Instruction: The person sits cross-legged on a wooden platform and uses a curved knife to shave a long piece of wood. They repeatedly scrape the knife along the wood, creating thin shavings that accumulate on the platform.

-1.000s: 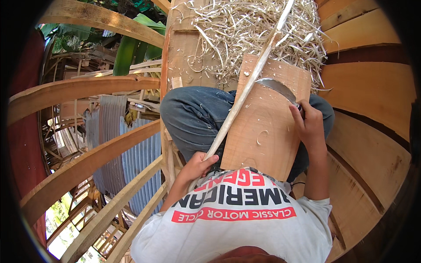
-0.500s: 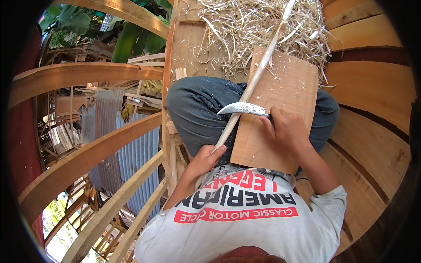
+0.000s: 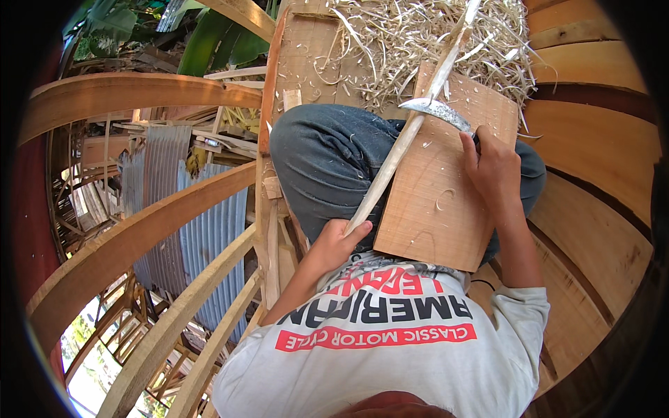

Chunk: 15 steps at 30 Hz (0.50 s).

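Observation:
My left hand (image 3: pixel 336 244) is closed round the near end of a long pale wooden stick (image 3: pixel 390 164), which slants away to the upper right. In my right hand (image 3: pixel 492 163) is the dark handle of a curved knife (image 3: pixel 440 111), its speckled grey blade lying across the stick partway up. Under the stick, a flat wooden board (image 3: pixel 446 191) rests on my lap, with a few small curled shavings on it. The far end of the stick passes over a heap of shavings and leaves the picture at the top.
Pale wood shavings (image 3: pixel 446 42) are heaped on the plank floor (image 3: pixel 306 59) beyond my folded legs. Curved wooden planks (image 3: pixel 592 146) rise at the right. At the left run bent wooden ribs (image 3: pixel 146 237), with corrugated metal sheets (image 3: pixel 209 230) below them.
My right hand and the knife have moved away from me, up along the stick. My left hand keeps its hold near my waist, and the view has shifted slightly.

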### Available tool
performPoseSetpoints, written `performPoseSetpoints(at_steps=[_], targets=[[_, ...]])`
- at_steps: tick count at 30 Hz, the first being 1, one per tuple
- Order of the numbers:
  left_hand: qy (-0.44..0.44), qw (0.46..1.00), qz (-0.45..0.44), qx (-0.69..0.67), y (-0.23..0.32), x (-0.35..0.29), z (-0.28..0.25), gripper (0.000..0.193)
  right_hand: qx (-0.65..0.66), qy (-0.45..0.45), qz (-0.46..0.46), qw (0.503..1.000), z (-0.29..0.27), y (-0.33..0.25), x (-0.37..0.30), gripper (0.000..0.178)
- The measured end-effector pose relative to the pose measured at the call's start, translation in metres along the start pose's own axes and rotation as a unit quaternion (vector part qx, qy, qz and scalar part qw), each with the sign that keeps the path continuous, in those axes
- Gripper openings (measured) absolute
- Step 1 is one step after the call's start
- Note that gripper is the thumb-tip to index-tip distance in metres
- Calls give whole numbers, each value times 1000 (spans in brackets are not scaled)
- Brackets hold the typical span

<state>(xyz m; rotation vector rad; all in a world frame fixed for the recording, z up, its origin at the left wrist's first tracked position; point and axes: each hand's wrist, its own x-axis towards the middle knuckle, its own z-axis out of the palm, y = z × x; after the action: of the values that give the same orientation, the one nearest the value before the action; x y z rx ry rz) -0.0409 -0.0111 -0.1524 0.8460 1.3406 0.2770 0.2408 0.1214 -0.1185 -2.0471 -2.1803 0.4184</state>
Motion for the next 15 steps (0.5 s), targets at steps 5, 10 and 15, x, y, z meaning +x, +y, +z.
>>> performPoseSetpoints(at_steps=[5, 10, 15], targets=[[-5, 1000, -2, -1, 1, -1, 0, 51, 29, -56, -94, 994, 0, -21, -27, 36], [-5, 1000, -1, -2, 4, -4, 1, 51, 10, -11, -16, 1000, 1, 2, -4, 34], [-6, 1000, -4, -1, 3, -3, 1, 50, 17, -12, -55, 998, -5, 0, -4, 36]])
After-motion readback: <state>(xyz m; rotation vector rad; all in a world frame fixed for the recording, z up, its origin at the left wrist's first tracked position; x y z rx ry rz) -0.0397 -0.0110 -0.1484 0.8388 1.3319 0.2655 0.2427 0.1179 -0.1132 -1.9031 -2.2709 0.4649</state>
